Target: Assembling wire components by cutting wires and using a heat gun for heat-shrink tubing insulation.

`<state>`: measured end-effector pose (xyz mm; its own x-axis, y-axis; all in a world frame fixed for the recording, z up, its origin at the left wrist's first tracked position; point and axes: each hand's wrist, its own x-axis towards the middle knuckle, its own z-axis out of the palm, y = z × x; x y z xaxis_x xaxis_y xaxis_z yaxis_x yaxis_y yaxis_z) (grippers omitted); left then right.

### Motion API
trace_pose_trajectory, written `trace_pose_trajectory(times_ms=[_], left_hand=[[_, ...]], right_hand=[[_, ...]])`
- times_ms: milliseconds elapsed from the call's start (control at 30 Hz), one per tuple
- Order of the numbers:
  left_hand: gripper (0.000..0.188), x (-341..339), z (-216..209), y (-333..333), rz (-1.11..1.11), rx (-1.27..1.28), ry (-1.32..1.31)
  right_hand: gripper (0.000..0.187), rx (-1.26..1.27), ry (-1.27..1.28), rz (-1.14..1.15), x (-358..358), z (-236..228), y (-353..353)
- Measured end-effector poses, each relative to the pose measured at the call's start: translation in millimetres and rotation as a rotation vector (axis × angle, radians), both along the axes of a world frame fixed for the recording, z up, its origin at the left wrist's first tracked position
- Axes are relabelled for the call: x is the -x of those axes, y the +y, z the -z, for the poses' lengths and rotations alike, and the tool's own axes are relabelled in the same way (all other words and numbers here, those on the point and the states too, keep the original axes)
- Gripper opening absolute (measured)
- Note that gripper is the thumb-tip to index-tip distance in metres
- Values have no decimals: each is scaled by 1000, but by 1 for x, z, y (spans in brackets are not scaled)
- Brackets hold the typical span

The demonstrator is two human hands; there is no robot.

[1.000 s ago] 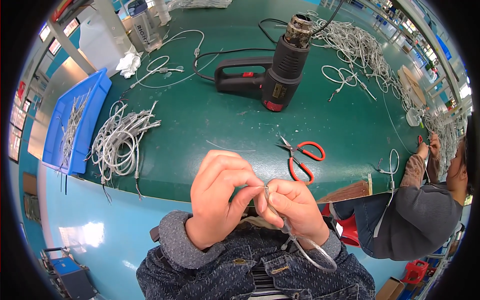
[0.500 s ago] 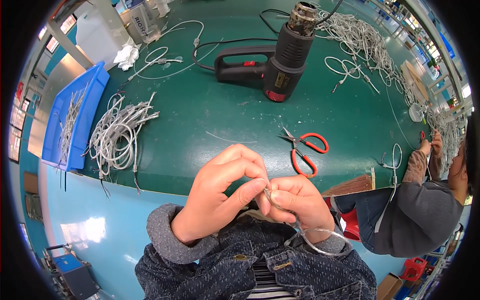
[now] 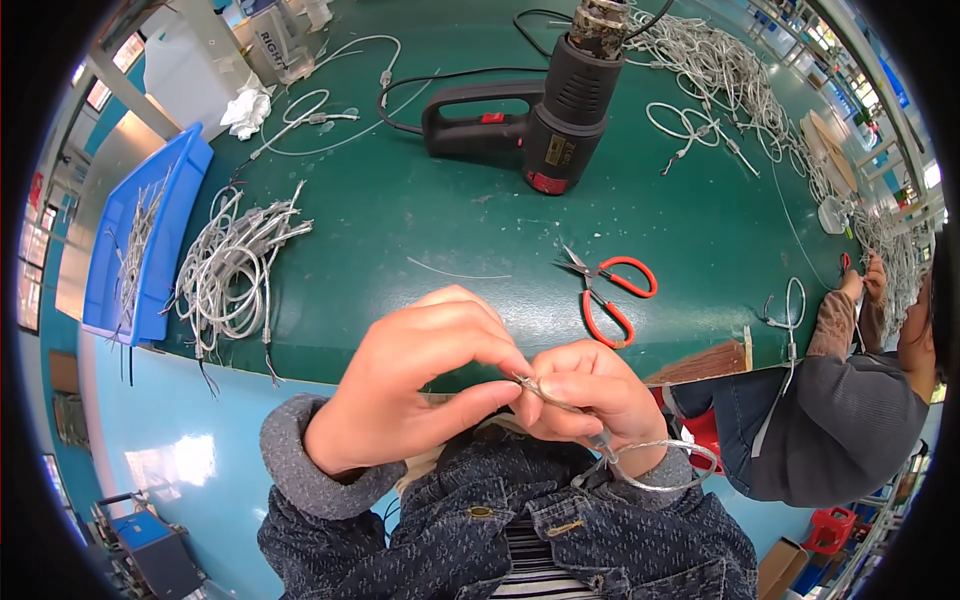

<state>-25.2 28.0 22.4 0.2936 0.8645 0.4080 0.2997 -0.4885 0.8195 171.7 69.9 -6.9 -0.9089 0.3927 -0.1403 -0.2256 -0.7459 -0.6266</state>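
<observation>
Lying well to the left of my left hand, a blue tray holds a loose batch of thin silver cables. Between tray and hand sits a heap of coiled cables, some dark wire ends pointing toward my side. Farther out, ahead and left of that hand, is a clear plastic container; its contents I can't make out. My left hand is arched, thumb and forefinger almost meeting, the frayed tip of a silver braided cable pinched between them. That tip sits between my two hands, equally near both. Its long axis slants rightward and toward me from the left fingertips through my right hand, ending in a loop beside the right wrist. My right hand is mostly closed, thumb pressing the cable against bent fingers. Just beyond it lie red-handled snips, spread apart.
</observation>
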Motion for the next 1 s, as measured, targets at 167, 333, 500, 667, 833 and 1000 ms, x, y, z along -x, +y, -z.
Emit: trace_pose_trajectory(times_ms=[167, 333, 500, 667, 833, 1000], left_hand=[[19, 3, -9, 3, 9, -78, 103], [20, 6, -11, 6, 30, -81, 142], [18, 9, -9, 4, 45, -14, 127], [15, 7, -10, 3, 11, 72, 156], [11, 1, -7, -4, -108, 122, 101], [6, -1, -5, -4, -72, 339, -81]], right_hand=[[25, -20, -45, -41, 0, -4, 1], [26, -27, -46, -53, 2, -3, 1], [27, -53, -89, -66, 2, -4, 2], [24, -135, -170, -24, 0, -8, 2], [16, -370, -374, 134, 2, -14, -4], [11, -529, -406, 207, 1, -16, -3]])
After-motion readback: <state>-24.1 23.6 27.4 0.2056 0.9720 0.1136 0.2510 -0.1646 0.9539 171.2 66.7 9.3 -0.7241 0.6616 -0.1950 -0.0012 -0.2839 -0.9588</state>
